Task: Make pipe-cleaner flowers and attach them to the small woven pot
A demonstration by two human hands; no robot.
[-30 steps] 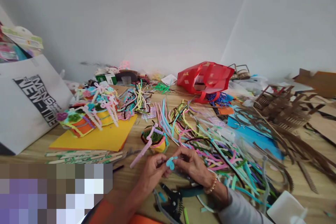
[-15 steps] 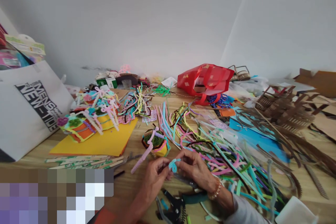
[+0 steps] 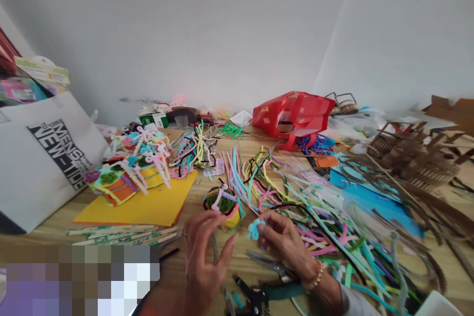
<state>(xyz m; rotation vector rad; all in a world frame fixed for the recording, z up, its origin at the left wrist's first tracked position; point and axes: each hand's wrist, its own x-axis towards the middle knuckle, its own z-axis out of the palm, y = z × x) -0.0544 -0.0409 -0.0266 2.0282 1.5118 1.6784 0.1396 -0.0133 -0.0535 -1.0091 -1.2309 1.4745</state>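
Observation:
Between the fingertips of my right hand (image 3: 283, 239) is a small light-blue looped pipe cleaner flower (image 3: 254, 229). My left hand (image 3: 207, 256) is raised with fingers and thumb apart and nothing between them. Just behind it stands a little yellow basket (image 3: 232, 220) with a green filling and a lilac pipe cleaner handle, partly covered by the fingers. Below my right hand lie scissors (image 3: 268, 260), partly hidden by the wrist. Black-jawed cutters with a dark green handle (image 3: 283, 291) rest at the near edge.
Loose pipe cleaners (image 3: 333, 227) spread across the right side. Decorated baskets (image 3: 122, 185) stand on yellow sheets (image 3: 177, 192) at left, beside a white bag (image 3: 22, 168). A red bag (image 3: 276, 113) and brown woven baskets (image 3: 411, 158) sit farther back.
My left hand has let go of the light-blue flower and opened, moving left in front of the little basket. My right hand keeps the flower, slightly farther right. The view has shifted slightly.

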